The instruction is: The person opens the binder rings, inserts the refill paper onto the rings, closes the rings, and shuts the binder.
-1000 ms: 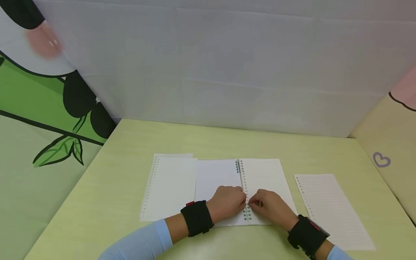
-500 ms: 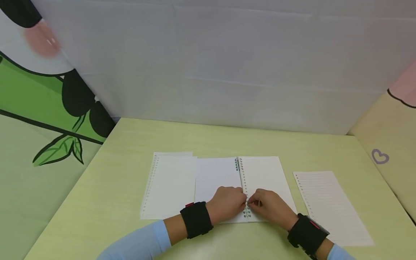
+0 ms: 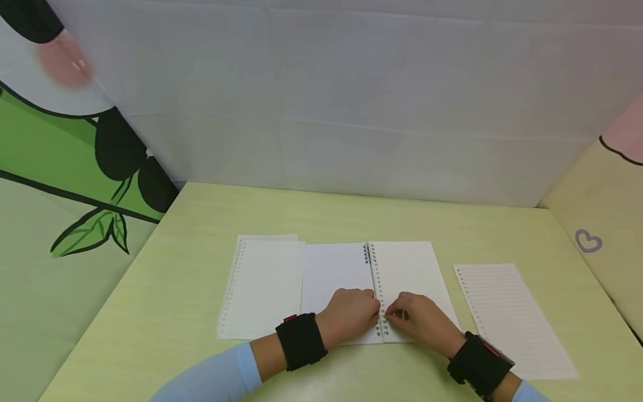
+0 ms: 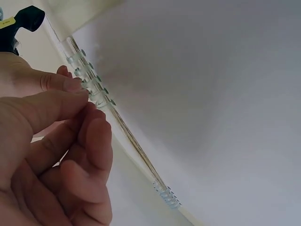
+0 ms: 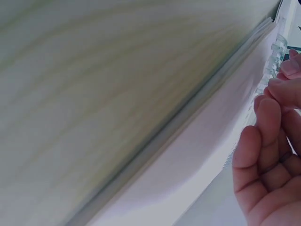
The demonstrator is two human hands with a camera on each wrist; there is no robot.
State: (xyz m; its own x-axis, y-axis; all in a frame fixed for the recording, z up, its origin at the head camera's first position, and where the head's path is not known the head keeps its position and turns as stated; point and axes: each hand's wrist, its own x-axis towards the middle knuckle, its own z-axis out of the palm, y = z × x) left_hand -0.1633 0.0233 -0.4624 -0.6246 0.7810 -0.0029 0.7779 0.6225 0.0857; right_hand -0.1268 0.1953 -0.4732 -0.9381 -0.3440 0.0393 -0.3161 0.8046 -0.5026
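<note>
A loose-leaf ring notebook (image 3: 406, 268) lies spread open in the head view, with clear binder rings (image 4: 97, 89) along its spine. From the left, my left hand (image 3: 350, 315) reaches across the page, its fingers curled, and pinches the rings between thumb and forefinger in the left wrist view. Facing it from the right, my right hand (image 3: 424, 319) has thumb and forefinger pinched at the same stretch of rings. The fingertips of both hands nearly meet there and partly hide the rings. A lower group of rings stays uncovered in the left wrist view.
Loose punched sheets (image 3: 261, 290) overlap to the left of the notebook, their edge over its left side. One lined punched sheet (image 3: 514, 321) lies to the right, by the right wrist. A pale yellow-green table (image 3: 321, 215) runs back to a white cloth backdrop (image 3: 351, 100).
Both hands keep their places at the spine. The right hand and wrist have shifted very slightly right in the last half second. Notebook and sheets lie as before.
</note>
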